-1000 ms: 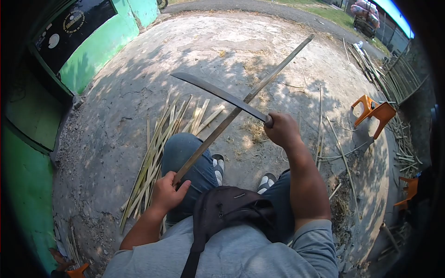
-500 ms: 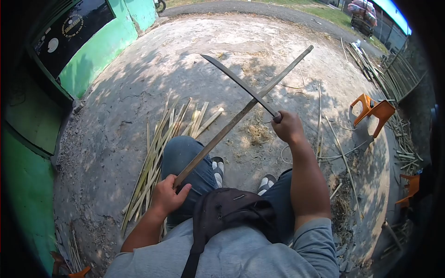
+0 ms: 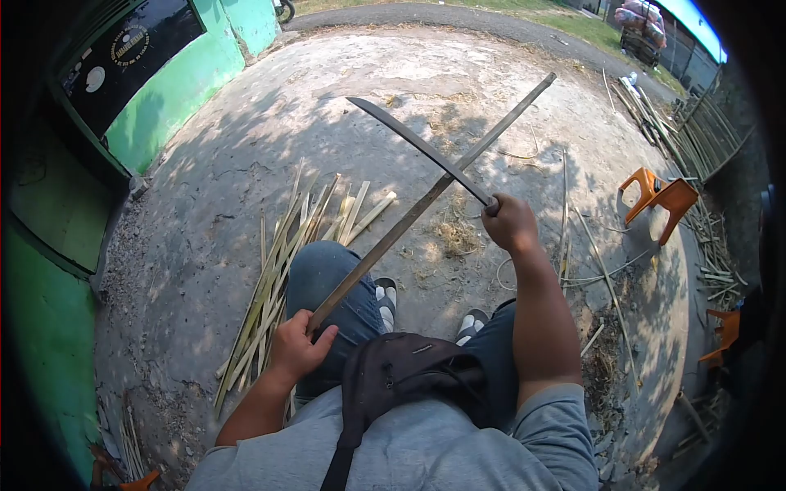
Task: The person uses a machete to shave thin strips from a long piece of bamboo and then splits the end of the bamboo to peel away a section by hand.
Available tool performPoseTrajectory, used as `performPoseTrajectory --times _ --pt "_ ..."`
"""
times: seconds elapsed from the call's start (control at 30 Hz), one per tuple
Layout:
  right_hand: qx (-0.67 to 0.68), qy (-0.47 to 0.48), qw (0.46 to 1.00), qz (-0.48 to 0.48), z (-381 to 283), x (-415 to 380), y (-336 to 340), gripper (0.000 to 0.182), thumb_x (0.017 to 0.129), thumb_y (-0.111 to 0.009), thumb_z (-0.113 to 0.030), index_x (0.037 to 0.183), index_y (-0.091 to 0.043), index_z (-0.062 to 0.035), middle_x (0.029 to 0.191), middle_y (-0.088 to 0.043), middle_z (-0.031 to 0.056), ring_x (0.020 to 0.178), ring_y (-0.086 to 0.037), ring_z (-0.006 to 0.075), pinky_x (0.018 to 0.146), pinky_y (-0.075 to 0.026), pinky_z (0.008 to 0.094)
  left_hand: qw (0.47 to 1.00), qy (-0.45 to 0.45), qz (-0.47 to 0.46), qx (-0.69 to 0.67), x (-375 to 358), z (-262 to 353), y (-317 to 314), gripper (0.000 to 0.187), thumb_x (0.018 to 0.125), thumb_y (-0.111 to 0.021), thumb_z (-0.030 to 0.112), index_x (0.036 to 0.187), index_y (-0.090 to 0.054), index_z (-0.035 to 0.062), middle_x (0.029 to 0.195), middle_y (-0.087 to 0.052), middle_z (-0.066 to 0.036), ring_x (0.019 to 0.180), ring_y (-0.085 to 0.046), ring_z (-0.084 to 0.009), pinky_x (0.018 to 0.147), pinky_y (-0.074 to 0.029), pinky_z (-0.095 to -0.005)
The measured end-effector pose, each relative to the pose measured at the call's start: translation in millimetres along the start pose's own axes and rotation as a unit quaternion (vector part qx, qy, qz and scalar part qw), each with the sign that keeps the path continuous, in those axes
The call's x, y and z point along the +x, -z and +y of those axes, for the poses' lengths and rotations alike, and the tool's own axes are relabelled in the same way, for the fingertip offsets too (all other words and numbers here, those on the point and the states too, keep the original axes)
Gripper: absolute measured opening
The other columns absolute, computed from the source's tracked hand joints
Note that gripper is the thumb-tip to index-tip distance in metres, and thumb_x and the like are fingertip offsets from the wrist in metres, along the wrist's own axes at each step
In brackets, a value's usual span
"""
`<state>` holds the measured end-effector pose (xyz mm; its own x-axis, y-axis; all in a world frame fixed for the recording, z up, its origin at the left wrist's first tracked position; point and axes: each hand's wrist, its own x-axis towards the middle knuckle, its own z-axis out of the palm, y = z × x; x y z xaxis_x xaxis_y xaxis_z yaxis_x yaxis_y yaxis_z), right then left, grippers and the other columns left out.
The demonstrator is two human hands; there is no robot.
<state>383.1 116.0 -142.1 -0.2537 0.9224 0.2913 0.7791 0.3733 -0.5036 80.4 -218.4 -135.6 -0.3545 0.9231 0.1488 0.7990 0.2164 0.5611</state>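
My left hand (image 3: 296, 348) is closed around the near end of the bamboo strip (image 3: 426, 200), just above my left knee. The strip runs from there toward 1 o'clock, its far tip raised over the concrete ground (image 3: 246, 188).

My right hand (image 3: 509, 222) is wrapped tight on the handle of the machete (image 3: 417, 147). The blade points toward 10 o'clock and crosses the strip near its middle; I cannot tell whether the edge touches it.

Judgement: the strip looks light, stiff along its length, springy sideways, with splintery edges. Best held at the near end, thumb on the flat face. The machete looks blade-heavy; it wants a full fist on the handle.

Cut slats (image 3: 286, 262) lie at 9 o'clock beside my leg. Orange chair (image 3: 663, 196) at 3 o'clock.
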Motion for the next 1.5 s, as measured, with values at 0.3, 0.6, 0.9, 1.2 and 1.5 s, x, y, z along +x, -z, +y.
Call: performPoseTrajectory --times 0.3,0.6,0.9,1.2,1.5 --pt "0.052 0.004 0.999 0.007 -3.2 -4.5 11.6 0.020 0.090 -0.063 -0.025 0.088 -0.072 -0.0076 0.080 -0.069 0.0227 0.080 -0.067 0.0472 0.072 -0.054 0.0550 0.999 0.020 -0.001 -0.032 2.0 0.7 -2.0 0.038 0.083 -0.084 0.034 0.085 -0.063 0.0020 0.058 -0.055 -0.009 0.052 -0.055 -0.0240 0.052 -0.043 -0.0380" --pt "-0.054 0.184 0.979 -0.067 -45.9 -23.3 5.5 0.019 0.089 -0.063 -0.026 0.080 -0.069 -0.0102 0.074 -0.067 0.0183 0.075 -0.068 0.0414 0.071 -0.055 0.0529 1.000 0.016 -0.007 -0.011 1.4 1.0 -0.7 0.038 0.083 -0.084 0.035 0.088 -0.064 0.0019 0.059 -0.056 -0.009 0.053 -0.058 -0.0244 0.053 -0.044 -0.0380" --pt "0.077 -0.015 0.996 -0.035 12.2 2.1 12.6 0.024 0.087 -0.070 -0.025 0.094 -0.073 -0.0021 0.081 -0.069 0.0238 0.079 -0.068 0.0447 0.071 -0.054 0.0490 1.000 0.005 -0.013 0.003 2.3 3.6 3.0 0.040 0.084 -0.083 0.038 0.087 -0.064 0.0026 0.061 -0.061 -0.011 0.055 -0.064 -0.0299 0.053 -0.048 -0.0406" --pt "0.001 0.154 0.986 -0.057 -46.4 -27.3 24.9 0.017 0.090 -0.063 -0.024 0.087 -0.072 -0.0097 0.079 -0.069 0.0193 0.079 -0.067 0.0429 0.075 -0.055 0.0534 0.999 0.038 -0.026 -0.011 2.7 2.9 2.0 0.039 0.084 -0.083 0.037 0.086 -0.065 0.0028 0.061 -0.061 -0.010 0.055 -0.064 -0.0276 0.054 -0.048 -0.0390" --pt "0.056 -0.015 0.998 -0.025 9.1 -1.9 2.0 0.024 0.092 -0.060 -0.027 0.091 -0.074 -0.0075 0.081 -0.069 0.0236 0.080 -0.067 0.0455 0.074 -0.055 0.0535 1.000 0.002 -0.025 -0.004 1.0 6.7 7.3 0.041 0.085 -0.082 0.040 0.089 -0.066 0.0027 0.062 -0.062 -0.011 0.058 -0.067 -0.0300 0.055 -0.051 -0.0410"
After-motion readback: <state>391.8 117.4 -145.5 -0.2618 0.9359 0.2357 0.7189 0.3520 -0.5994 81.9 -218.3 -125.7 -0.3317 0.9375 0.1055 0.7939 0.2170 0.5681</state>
